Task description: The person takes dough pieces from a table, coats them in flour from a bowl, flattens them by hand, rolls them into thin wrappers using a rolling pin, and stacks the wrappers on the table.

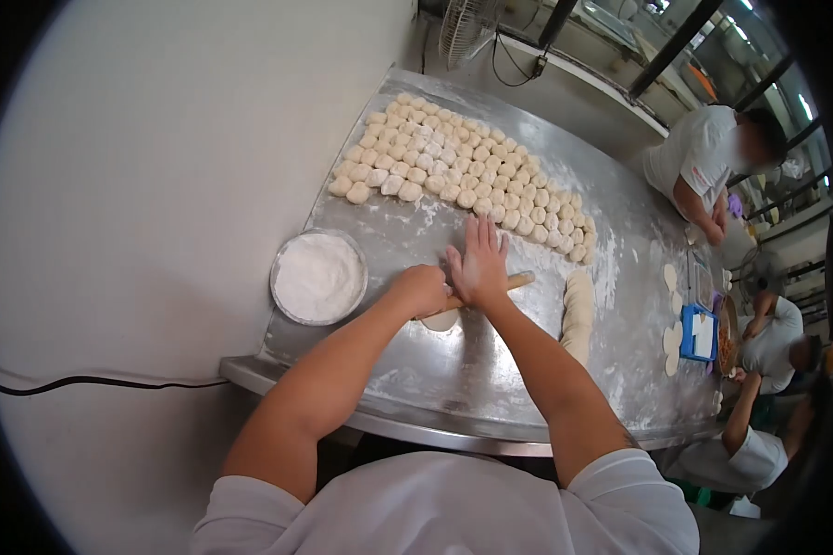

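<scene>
A wooden rolling pin (521, 279) lies slantwise across a flat round of dough (441, 321) on the metal table. My right hand (479, 264) presses on the pin with its palm, fingers stretched out and thumb apart. Close beside it, my left hand (421, 289) is closed at the pin's left part; its curled fingers hide what they hold. Part of the dough round shows on the near side of the pin. Beyond my hands sit rows of small dough balls (463, 166). Right of them is a stack of flattened dough rounds (578, 314).
A metal bowl of white flour (318, 276) stands left, near the wall. Flour dusts the metal table (491, 398). Further right are dough rounds (671, 347), a blue tray (699, 333) and a pan of filling (728, 338). Several co-workers (703, 157) work along the right side.
</scene>
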`<action>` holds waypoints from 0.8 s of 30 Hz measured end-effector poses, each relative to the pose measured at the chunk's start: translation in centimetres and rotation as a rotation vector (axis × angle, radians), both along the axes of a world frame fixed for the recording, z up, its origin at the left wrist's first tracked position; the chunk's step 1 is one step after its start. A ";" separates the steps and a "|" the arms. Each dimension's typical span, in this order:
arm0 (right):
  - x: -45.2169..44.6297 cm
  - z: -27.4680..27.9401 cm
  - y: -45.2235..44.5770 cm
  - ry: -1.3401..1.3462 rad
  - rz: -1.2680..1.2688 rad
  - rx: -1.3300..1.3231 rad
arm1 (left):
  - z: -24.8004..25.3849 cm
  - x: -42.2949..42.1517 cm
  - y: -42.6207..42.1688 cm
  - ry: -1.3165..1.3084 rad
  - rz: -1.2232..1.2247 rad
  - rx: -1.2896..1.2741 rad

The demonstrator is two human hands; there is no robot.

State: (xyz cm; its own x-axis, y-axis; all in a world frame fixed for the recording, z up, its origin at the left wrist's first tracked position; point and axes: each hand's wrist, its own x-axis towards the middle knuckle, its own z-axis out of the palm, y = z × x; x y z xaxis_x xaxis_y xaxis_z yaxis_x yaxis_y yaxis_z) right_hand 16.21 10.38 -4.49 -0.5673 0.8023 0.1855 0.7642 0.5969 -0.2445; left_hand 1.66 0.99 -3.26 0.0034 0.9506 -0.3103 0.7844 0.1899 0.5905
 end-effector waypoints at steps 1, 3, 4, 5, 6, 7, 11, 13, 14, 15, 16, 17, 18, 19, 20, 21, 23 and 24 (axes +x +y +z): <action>1.3 0.3 -1.2 -0.024 0.003 -0.050 | -0.5 0.0 0.0 -0.026 -0.008 0.015; 5.8 1.6 -5.6 -0.156 0.031 -0.145 | -0.6 -0.4 0.6 -0.147 0.010 -0.059; 8.3 2.2 -7.9 -0.265 0.058 -0.197 | -0.8 -0.5 0.8 -0.209 0.017 -0.100; 11.2 2.2 -10.0 -0.249 0.092 -0.224 | -1.0 -0.7 0.8 -0.287 -0.011 -0.188; 13.0 2.3 -11.2 -0.234 0.131 -0.256 | -1.1 -0.7 0.9 -0.316 -0.013 -0.301; 13.0 2.6 -10.9 -0.236 0.142 -0.249 | -0.6 -0.7 0.8 -0.345 -0.009 -0.416; 7.9 2.7 -7.3 -0.278 0.077 -0.212 | 5.6 -0.6 0.2 -0.085 -0.051 -0.518; 3.3 1.9 -3.8 -0.228 0.011 -0.161 | 3.5 -0.6 0.1 0.040 -0.037 -0.265; 1.2 1.5 -2.0 -0.156 -0.019 -0.107 | 2.7 -0.5 -0.1 0.104 -0.034 -0.138; -0.2 0.9 -1.0 -0.084 -0.049 -0.048 | 3.1 -0.7 0.2 0.091 -0.001 -0.189; -0.4 0.5 -0.9 -0.034 -0.042 -0.031 | 3.1 -0.7 0.2 0.070 0.007 -0.201; -0.6 0.4 -0.8 0.017 -0.035 -0.008 | 3.2 -0.8 0.2 0.051 0.014 -0.208; -0.7 0.6 -0.6 0.069 -0.027 0.020 | 3.6 -1.0 0.3 0.032 0.023 -0.209; 1.0 0.8 -1.9 0.072 -0.011 -0.017 | 2.5 -1.1 0.4 -0.023 0.016 -0.155; 3.3 0.7 -3.8 0.016 -0.010 -0.067 | 0.1 -1.1 0.6 -0.079 0.009 -0.100; 6.2 0.5 -6.1 -0.036 0.036 -0.070 | -1.2 -1.2 0.8 -0.136 0.001 -0.048; 11.7 1.0 -10.0 -0.215 0.128 -0.187 | -1.1 -1.7 1.1 -0.274 0.022 -0.243; 13.7 1.5 -11.1 -0.223 0.169 -0.215 | -1.1 -1.7 1.1 -0.345 0.031 -0.348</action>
State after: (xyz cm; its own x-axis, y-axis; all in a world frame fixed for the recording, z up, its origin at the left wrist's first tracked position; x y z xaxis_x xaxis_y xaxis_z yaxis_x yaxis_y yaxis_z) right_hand 29.88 -0.70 -2.96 -0.7028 0.7011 -0.1206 0.7078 0.6723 -0.2168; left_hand -0.05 2.08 -4.40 0.1351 0.7918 -0.5957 0.5454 0.4425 0.7119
